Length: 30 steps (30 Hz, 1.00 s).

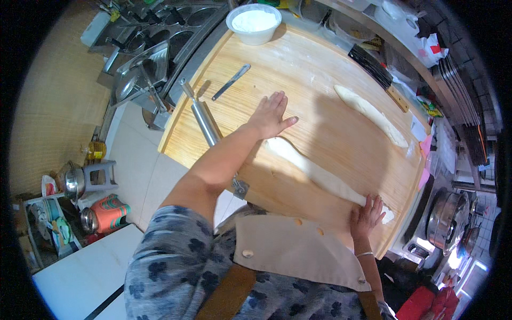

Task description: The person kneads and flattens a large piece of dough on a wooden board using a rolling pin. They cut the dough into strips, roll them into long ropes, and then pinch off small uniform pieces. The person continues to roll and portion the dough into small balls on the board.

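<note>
A long rope of pale dough point(320, 174) runs slantwise across a wooden board point(292, 68) in front of me. My left hand point(271, 116) lies palm down at its far left end, fingers stretched out and thumb apart, holding nothing. The heel of that hand is close to the dough's tip; whether they touch is hard to tell. Over the other end rests my right hand point(366, 216), fingers spread, with a bit of dough showing past it. A second, shorter dough strip point(370, 114) lies farther back on the right.
Left on the board are a metal rolling pin point(205, 122), partly behind my forearm, and a thin flat spatula point(232, 82). A plastic bowl point(254, 38) of white powder stands at the back. A dark-bladed knife point(370, 66) lies along the far right edge. Metal pots point(446, 222) stand right.
</note>
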### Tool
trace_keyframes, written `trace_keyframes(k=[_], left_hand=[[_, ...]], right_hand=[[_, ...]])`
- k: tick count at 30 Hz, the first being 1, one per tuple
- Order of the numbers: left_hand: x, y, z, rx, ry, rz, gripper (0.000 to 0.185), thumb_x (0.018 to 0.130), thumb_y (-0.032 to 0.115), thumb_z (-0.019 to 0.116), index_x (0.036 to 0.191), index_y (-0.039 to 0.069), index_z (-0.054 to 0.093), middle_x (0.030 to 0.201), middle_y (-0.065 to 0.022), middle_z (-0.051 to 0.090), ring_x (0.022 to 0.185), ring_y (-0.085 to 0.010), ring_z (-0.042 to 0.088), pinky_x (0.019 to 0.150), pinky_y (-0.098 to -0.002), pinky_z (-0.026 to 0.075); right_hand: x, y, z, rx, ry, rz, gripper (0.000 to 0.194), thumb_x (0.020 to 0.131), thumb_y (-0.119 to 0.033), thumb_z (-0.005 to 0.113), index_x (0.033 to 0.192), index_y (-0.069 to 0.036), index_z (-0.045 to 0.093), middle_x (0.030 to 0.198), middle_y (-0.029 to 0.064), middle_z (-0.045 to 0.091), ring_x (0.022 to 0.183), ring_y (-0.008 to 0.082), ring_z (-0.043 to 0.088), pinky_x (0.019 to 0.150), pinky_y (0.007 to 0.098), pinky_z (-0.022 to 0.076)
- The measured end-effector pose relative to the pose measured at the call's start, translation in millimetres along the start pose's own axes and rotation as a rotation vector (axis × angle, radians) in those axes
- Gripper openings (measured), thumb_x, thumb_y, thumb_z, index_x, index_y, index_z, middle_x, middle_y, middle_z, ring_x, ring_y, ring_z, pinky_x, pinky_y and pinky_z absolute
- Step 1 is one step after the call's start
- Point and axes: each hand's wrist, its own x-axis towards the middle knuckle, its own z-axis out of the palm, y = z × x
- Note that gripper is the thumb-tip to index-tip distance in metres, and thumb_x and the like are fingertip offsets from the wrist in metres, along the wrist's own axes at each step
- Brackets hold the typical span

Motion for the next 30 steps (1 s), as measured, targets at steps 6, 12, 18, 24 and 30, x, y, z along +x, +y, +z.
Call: trace_keyframes(k=[6,12,18,24,30], left_hand=[[-32.0,7.3,-13.2,0.183,0.548,-0.645,0.088,0.094,0.054,0.040,0.145,-0.012,0.011,0.153,-0.0311,0.006,0.144,-0.0389,0.005,0.118,-0.0427,0.006],[-81.8,45.0,26.0,-0.159,0.097,-0.467,0.088,0.095,0.056,0.038,0.143,-0.014,0.014,0.151,-0.0339,0.005,0.144,-0.0420,0.002,0.117,-0.0461,0.007],[-92.3,38.5,7.9,0.055,0.498,-0.432,0.084,0.094,0.051,0.042,0.143,-0.013,0.018,0.151,-0.0325,0.011,0.144,-0.0410,0.007,0.117,-0.0456,0.011],[-103.3,39.1,3.9,0.426,0.240,-0.645,0.083,0.092,0.047,0.049,0.140,-0.015,0.022,0.146,-0.0326,0.026,0.139,-0.0408,0.025,0.115,-0.0375,0.022],[-81.0,-60.0,-26.2,0.228,0.386,-0.652,0.063,0.090,0.038,0.053,0.134,-0.006,0.042,0.135,-0.0232,0.048,0.129,-0.0354,0.041,0.112,-0.0464,0.026]], right_hand=[[0.3,1.1,0.7,0.016,0.024,-0.041,0.067,0.085,-0.031,0.058,0.145,-0.015,0.034,0.153,0.0170,0.023,0.142,0.0383,0.018,0.111,0.0632,0.0063],[0.7,4.7,1.9,0.015,0.031,-0.056,0.065,0.086,-0.033,0.056,0.145,-0.017,0.035,0.153,0.0150,0.024,0.142,0.0380,0.018,0.111,0.0637,0.0070],[1.7,5.8,1.0,0.016,-0.003,-0.039,0.065,0.086,-0.032,0.057,0.145,-0.018,0.034,0.152,0.0139,0.025,0.142,0.0374,0.017,0.111,0.0644,0.0080],[-0.7,7.7,-0.8,0.011,-0.038,-0.033,0.066,0.087,-0.031,0.058,0.147,-0.019,0.031,0.155,0.0131,0.021,0.143,0.0358,0.016,0.112,0.0627,0.0083],[-1.2,10.2,-4.9,0.006,-0.046,-0.047,0.068,0.087,-0.031,0.060,0.147,-0.019,0.030,0.154,0.0142,0.022,0.142,0.0363,0.017,0.112,0.0615,0.0089]])
